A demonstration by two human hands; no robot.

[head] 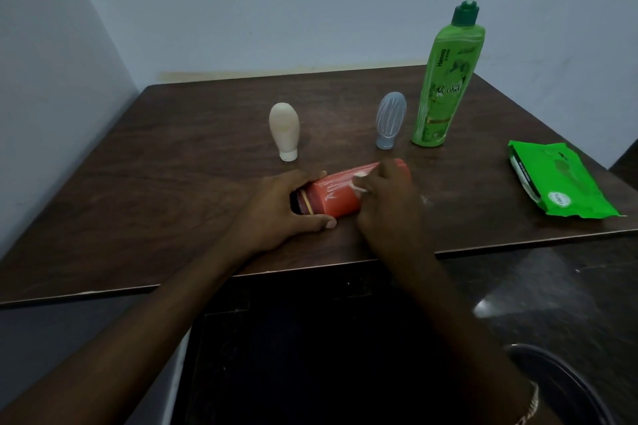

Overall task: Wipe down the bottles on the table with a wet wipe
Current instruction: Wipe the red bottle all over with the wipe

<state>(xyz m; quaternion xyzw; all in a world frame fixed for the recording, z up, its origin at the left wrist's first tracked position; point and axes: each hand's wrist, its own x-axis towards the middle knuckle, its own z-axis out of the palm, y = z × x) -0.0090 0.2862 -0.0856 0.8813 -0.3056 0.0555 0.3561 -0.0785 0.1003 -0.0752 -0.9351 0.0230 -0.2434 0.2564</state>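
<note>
dim, soft focus; glare on floor (490, 307).

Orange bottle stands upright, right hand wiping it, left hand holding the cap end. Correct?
No. The head view shows the orange bottle lying on its side on the table, not upright. The rest holds: the right hand presses the wet wipe on it, and the left hand holds the cap end.

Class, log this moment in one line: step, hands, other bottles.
step: wiping lying red bottle | left hand: grips cap end | right hand: presses wet wipe | upright: cream bottle, grey bottle, green pump bottle
</note>
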